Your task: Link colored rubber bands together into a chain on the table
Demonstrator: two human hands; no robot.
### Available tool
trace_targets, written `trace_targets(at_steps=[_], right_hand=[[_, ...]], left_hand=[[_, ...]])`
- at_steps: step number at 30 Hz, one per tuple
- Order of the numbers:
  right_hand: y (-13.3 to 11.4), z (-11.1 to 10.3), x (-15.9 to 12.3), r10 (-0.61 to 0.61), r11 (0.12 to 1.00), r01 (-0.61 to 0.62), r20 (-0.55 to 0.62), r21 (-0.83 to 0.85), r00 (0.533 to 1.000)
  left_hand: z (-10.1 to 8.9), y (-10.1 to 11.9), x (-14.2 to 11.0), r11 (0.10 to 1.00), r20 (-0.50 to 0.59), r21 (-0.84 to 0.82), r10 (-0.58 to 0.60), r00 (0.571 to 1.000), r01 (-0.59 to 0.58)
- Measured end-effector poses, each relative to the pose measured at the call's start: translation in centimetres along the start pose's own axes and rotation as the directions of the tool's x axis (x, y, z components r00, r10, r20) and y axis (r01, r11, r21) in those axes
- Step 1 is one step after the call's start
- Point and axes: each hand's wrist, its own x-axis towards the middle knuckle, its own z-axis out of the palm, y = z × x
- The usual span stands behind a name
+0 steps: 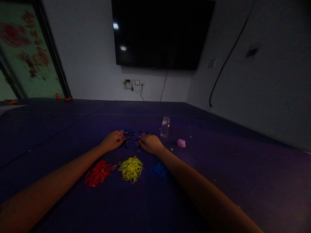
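Observation:
Both my arms reach forward over a dark purple table [243,181]. My left hand [112,140] and my right hand [151,143] rest with curled fingers at the near edge of a scattered heap of mixed rubber bands [132,133], pink, blue and dark ones. Fingertips touch the bands; whether either hand grips one cannot be made out in the dim light. Closer to me lie three sorted piles: red bands [98,173], yellow bands [131,168] and blue bands [157,169], the last partly behind my right forearm.
A clear glass jar [165,127] stands just right of the mixed heap. A small pink lump [181,143] lies right of my right hand. A dark wall screen [160,32] hangs ahead, wall sockets [132,83] below it. Orange items [62,97] sit far left.

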Motion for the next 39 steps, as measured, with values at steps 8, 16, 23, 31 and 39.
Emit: trace_targets(at_steps=[8, 16, 23, 31, 39], right_hand=[[-0.04, -0.19, 0.06, 0.01, 1.0, -0.01, 0.024, 0.008, 1.0], [-0.03, -0.09, 0.01, 0.009, 1.0, -0.009, 0.002, -0.002, 1.0], [-0.03, -0.12, 0.06, 0.006, 1.0, -0.006, 0.012, 0.003, 1.0], [-0.01, -0.09, 0.05, -0.008, 1.0, 0.008, 0.0, -0.023, 1.0], [-0.07, -0.15, 0.03, 0.013, 1.0, -0.012, 0.016, -0.021, 1.0]], left_hand=[[-0.13, 0.24, 0.09, 1.0, 0.006, 0.008, -0.017, 1.0, 0.017], [-0.18, 0.3, 0.02, 1.0, 0.007, 0.017, -0.017, 1.0, 0.017], [-0.37, 0.5, 0.06, 1.0, 0.008, 0.016, -0.017, 1.0, 0.016], [-0.29, 0.4, 0.09, 1.0, 0.014, 0.022, -0.021, 1.0, 0.02], [-0.36, 0.6, 0.11, 1.0, 0.012, 0.015, -0.02, 1.0, 0.02]])
